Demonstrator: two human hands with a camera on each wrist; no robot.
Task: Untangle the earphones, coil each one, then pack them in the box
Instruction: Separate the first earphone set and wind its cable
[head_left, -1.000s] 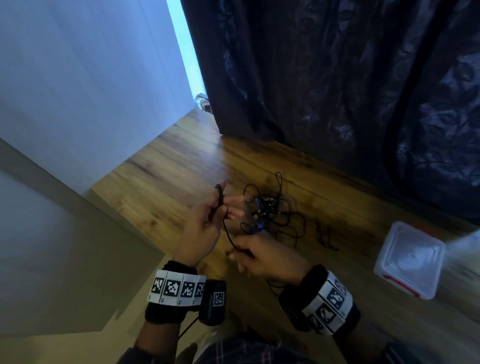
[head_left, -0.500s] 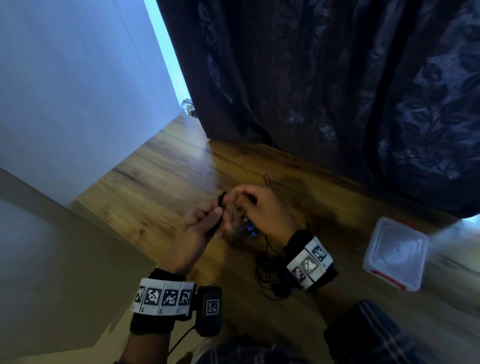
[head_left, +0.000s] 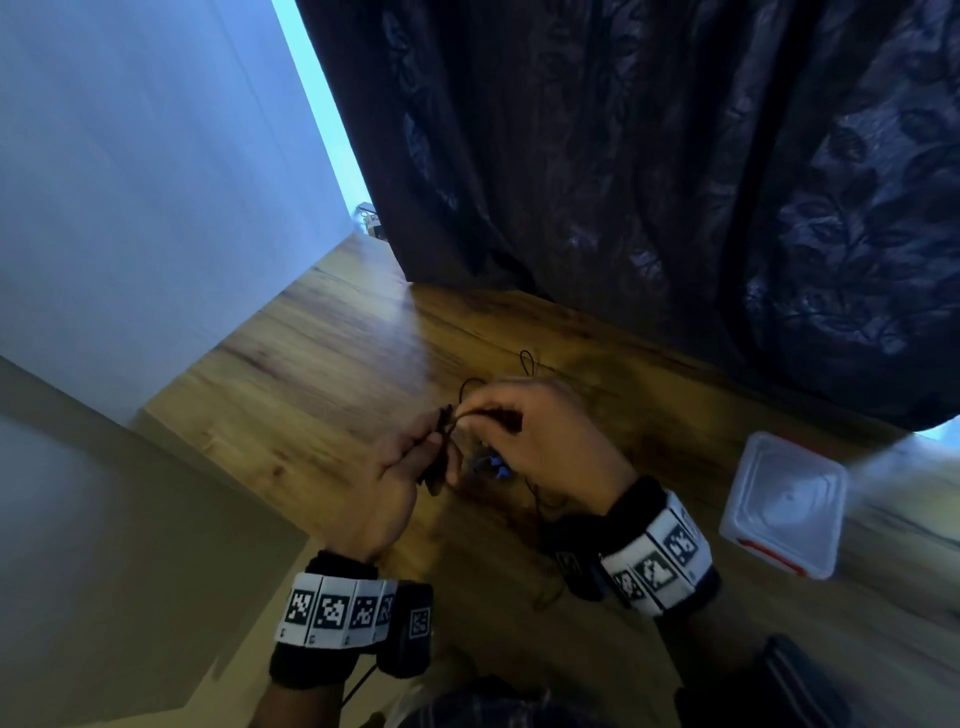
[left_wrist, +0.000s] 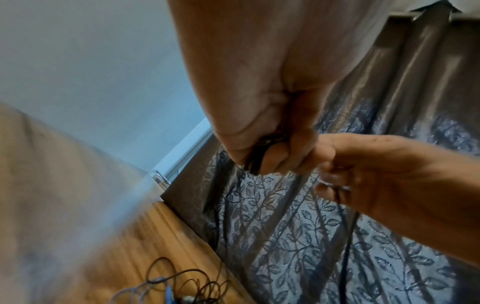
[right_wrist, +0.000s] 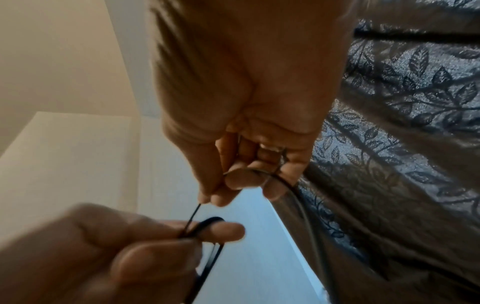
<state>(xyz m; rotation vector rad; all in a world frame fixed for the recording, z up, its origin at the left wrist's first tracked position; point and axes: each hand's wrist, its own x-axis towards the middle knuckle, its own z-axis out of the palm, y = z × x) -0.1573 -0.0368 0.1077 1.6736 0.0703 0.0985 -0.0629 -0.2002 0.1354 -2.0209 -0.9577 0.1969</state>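
Pinching black cable loops (right_wrist: 205, 226): left hand (head_left: 395, 478); right hand (head_left: 540, 441) pinching same cable.

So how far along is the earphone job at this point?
Early. Nothing looks packed: the box sits apart with its lid on. In hand: the left hand holds a few black cable loops while the right hand pinches the cable. Left: the tangle on the table.

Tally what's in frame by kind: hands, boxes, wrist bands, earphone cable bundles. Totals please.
Hands: 2, left hand and right hand, both gripping the black earphone cable
Boxes: 1, white lidded box on the wooden table
Marker wrist bands: 2, and
Earphone cable bundles: 1 tangled heap; separate earphones cannot be counted
Total: 6
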